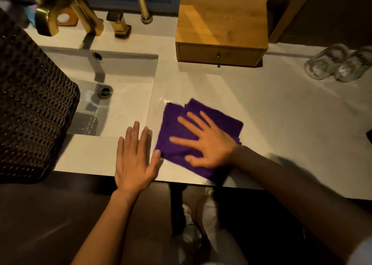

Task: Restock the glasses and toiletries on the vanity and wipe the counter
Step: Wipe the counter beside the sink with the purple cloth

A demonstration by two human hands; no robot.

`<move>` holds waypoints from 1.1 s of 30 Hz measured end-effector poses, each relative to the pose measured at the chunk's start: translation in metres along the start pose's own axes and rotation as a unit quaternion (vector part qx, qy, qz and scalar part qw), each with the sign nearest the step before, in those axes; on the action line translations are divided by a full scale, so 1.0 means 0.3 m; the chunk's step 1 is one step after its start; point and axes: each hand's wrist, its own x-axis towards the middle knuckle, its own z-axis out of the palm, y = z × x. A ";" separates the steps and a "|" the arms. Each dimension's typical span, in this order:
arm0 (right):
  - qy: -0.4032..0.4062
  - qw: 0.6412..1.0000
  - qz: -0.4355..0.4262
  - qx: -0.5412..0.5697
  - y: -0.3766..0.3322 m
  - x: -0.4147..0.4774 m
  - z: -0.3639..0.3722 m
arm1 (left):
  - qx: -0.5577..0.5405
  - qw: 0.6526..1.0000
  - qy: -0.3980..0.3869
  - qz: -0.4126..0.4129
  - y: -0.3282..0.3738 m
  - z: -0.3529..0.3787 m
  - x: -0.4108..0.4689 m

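Note:
A folded purple cloth (pixel 217 119) lies flat on the white vanity counter (pixel 271 123), just right of the sink. My right hand (pixel 205 142) presses on it with fingers spread, palm down. My left hand (pixel 136 158) rests flat on the counter's front edge, beside the cloth's left corner, fingers apart and holding nothing. Two clear glasses (pixel 338 65) stand upside down at the far right of the counter. A small wet smear (pixel 166 100) shows just beyond the cloth.
A rectangular white sink (pixel 124 103) with a drain sits at left under a brass faucet (pixel 66 13). A dark woven basket (pixel 30 107) stands at the far left. A wooden drawer box (pixel 221 27) sits at the back. My shoes show below the counter.

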 end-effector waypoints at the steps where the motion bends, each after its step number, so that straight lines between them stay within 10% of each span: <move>1: 0.013 1.000 -0.018 -0.004 0.008 -0.070 0.018 | 0.003 1.000 -0.006 0.003 0.003 -0.004 0.000; 8: 0.047 0.979 0.195 0.040 0.237 -0.515 0.064 | 0.026 0.999 -0.022 0.007 0.076 -0.019 -0.010; 18: 0.122 0.826 0.544 0.079 0.528 -0.688 0.087 | 0.047 0.997 -0.063 0.000 0.402 0.069 0.021; 33: 0.125 0.792 0.588 0.102 0.562 -0.677 0.075 | 0.040 0.995 -0.078 -0.044 0.448 0.058 0.027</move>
